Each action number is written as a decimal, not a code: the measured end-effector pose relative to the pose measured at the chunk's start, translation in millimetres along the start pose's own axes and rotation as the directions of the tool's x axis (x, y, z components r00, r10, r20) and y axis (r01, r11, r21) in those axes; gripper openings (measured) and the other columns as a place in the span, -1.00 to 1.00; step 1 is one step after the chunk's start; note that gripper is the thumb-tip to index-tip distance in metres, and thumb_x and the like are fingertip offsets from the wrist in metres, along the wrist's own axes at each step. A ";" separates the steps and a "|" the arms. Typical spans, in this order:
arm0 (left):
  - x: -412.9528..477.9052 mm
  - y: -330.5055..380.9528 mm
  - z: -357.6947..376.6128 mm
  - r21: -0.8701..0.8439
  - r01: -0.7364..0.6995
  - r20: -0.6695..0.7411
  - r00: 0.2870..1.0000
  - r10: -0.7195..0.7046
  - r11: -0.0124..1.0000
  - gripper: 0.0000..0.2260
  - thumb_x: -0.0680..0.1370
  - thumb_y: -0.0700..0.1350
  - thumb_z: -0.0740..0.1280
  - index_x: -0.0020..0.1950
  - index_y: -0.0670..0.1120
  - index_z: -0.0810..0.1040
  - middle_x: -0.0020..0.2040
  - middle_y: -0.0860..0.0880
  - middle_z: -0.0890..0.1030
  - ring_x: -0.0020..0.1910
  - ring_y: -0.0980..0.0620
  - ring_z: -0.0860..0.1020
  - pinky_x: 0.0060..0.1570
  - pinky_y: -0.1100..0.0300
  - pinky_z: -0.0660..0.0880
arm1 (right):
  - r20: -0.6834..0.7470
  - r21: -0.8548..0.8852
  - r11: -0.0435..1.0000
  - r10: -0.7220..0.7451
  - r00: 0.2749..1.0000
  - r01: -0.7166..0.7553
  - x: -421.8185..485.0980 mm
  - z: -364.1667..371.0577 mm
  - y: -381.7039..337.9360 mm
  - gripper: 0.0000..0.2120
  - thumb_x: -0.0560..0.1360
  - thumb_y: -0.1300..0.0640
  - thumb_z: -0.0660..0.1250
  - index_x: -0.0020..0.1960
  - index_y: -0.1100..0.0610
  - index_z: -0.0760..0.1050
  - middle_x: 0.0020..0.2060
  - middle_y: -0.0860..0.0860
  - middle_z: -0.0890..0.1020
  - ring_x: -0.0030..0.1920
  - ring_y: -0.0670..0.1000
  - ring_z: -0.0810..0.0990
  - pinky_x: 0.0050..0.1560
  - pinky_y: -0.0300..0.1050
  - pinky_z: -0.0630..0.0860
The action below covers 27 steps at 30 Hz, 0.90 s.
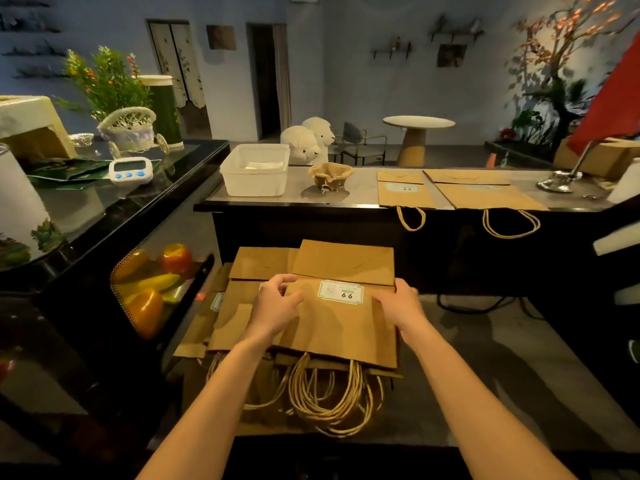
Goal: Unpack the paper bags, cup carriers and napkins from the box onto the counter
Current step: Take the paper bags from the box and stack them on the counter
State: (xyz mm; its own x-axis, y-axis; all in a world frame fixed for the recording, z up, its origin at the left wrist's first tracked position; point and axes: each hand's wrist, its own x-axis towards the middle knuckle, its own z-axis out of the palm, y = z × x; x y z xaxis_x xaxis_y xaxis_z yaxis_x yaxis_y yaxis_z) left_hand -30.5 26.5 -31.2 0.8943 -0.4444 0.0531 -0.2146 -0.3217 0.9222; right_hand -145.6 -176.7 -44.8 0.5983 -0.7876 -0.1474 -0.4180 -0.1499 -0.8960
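A flat brown paper bag (pixel 341 323) with a white label lies on top of a pile of several folded paper bags (pixel 242 268) low in front of me; their rope handles hang toward me. My left hand (pixel 277 306) grips the top bag's left edge, fingers curled over it. My right hand (pixel 398 303) holds its right edge. On the grey counter (pixel 298 199) beyond lie two flat paper bags (pixel 405 194) (pixel 485 192), handles dangling over the front edge, and a pulp cup carrier (pixel 330 176). The box under the pile is hidden.
A white plastic tub (pixel 254 174) stands at the counter's left end. A black glossy counter (pixel 121 199) to the left carries a timer (pixel 131 170) and a wicker cart with flowers. Plastic fruit (pixel 152 289) sits in a case below. A metal flag stand (pixel 557 183) is far right.
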 end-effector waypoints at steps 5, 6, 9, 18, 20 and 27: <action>0.3 -1.8 -4.2 -0.067 0.000 -0.037 0.999 -0.002 0.998 -0.69 0.61 -0.12 0.40 0.36 -0.03 0.53 0.25 -0.01 0.57 0.20 0.03 0.52 -0.11 0.26 0.50 | 0.034 0.243 0.970 -0.038 0.999 0.029 -12.8 -9.9 -26.8 -0.62 0.57 0.08 0.39 0.37 -0.02 0.45 0.15 -0.02 0.61 0.13 0.06 0.61 0.19 0.21 0.59; 0.5 -1.8 -6.9 -0.092 -0.004 -0.056 0.998 -0.001 0.996 -0.69 0.61 -0.13 0.41 0.35 -0.04 0.54 0.22 0.01 0.58 0.18 0.03 0.53 -0.12 0.28 0.49 | 0.047 0.281 0.959 -0.041 0.998 0.026 -14.5 -11.9 -32.7 -0.64 0.59 0.12 0.36 0.37 -0.01 0.45 0.12 -0.02 0.63 0.13 0.06 0.62 0.19 0.21 0.59; 3.2 -0.1 -18.1 -0.138 -0.044 -0.104 0.994 0.029 0.989 -0.71 0.61 -0.13 0.42 0.33 -0.04 0.57 0.16 0.04 0.61 0.17 0.06 0.56 -0.07 0.25 0.50 | 0.105 0.386 0.923 -0.036 0.994 -0.007 -12.1 -13.7 -49.0 -0.68 0.61 0.15 0.33 0.35 0.01 0.47 0.12 0.03 0.66 0.15 0.11 0.64 0.20 0.23 0.58; 17.9 -0.5 -80.9 -0.178 0.006 -0.207 0.977 -0.043 0.984 -0.75 0.62 -0.14 0.39 0.30 -0.04 0.55 0.18 0.02 0.61 0.16 0.02 0.56 -0.08 0.17 0.51 | 0.237 0.391 0.914 0.009 0.971 -0.104 -12.7 40.2 -94.2 -0.88 0.64 0.17 0.27 0.16 0.09 0.52 0.00 0.07 0.67 0.01 0.07 0.63 -0.07 0.00 0.55; 19.4 -10.6 -81.2 -0.136 0.056 -0.220 0.972 -0.085 0.989 -0.75 0.61 -0.17 0.40 0.28 -0.04 0.55 0.20 0.00 0.60 0.19 0.00 0.56 -0.02 0.16 0.52 | 0.224 0.333 0.936 0.042 0.974 -0.117 -12.9 59.1 -89.5 -0.86 0.66 0.17 0.24 0.20 0.11 0.47 -0.01 0.05 0.63 -0.05 0.02 0.59 -0.17 -0.05 0.48; 10.5 -48.1 -65.1 0.093 0.147 -0.273 0.955 -0.117 0.985 -0.75 0.58 -0.13 0.42 0.26 -0.02 0.57 0.15 0.04 0.54 0.26 -0.03 0.51 0.07 0.14 0.41 | 0.102 0.128 0.991 0.033 0.994 -0.046 -5.0 98.3 -63.7 -0.69 0.61 0.17 0.30 0.35 0.07 0.42 0.31 0.07 0.46 0.25 0.11 0.50 0.17 0.11 0.56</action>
State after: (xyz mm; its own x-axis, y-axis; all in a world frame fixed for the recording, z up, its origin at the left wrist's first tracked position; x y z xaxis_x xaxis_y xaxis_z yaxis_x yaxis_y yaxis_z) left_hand 14.8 91.7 -50.1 0.9861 -0.1590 0.0475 -0.1165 -0.4594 0.8806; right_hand -54.8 -104.4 -28.1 0.6506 -0.7271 -0.2191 -0.3545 -0.0357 -0.9344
